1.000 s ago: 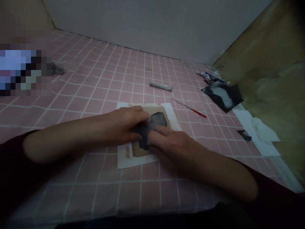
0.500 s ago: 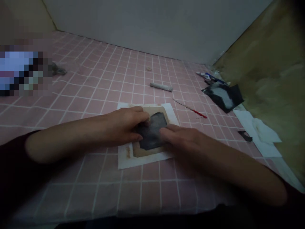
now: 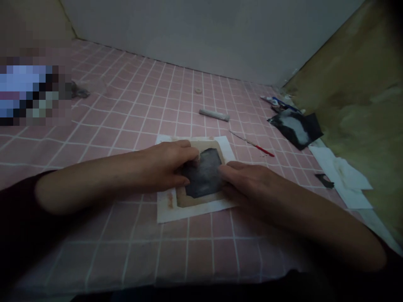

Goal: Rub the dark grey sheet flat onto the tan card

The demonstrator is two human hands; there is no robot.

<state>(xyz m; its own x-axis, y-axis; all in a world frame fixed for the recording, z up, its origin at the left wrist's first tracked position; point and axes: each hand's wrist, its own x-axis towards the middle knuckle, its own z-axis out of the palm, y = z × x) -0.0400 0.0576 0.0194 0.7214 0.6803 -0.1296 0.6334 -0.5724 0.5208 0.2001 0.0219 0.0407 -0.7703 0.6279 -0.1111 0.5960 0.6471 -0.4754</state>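
A dark grey sheet (image 3: 204, 178), like sandpaper with a pale dusty smear, lies on a tan sheet (image 3: 189, 202) with white paper (image 3: 165, 214) underneath. My left hand (image 3: 171, 165) rests over the dark sheet's left side. Its thumb and forefinger are apart, the tips on the sheet, and the other fingers are tucked out of sight. At the right edge of the dark sheet is my right hand (image 3: 245, 178), thumb and fingers pressed together. Whatever sits between them, if anything, is hidden.
A grey tube-like stick (image 3: 214, 115), a small pale ring (image 3: 198, 90) and a thin red-handled tool (image 3: 256, 146) lie beyond the paper. At right are a worn black sheet (image 3: 299, 130), blue-and-white tubes (image 3: 277, 102), a dark scrap (image 3: 324, 180) and white papers (image 3: 349, 174).
My right hand has slid a little to the right, from over the dark sheet to its edge. My left hand has kept its place on the sheet.
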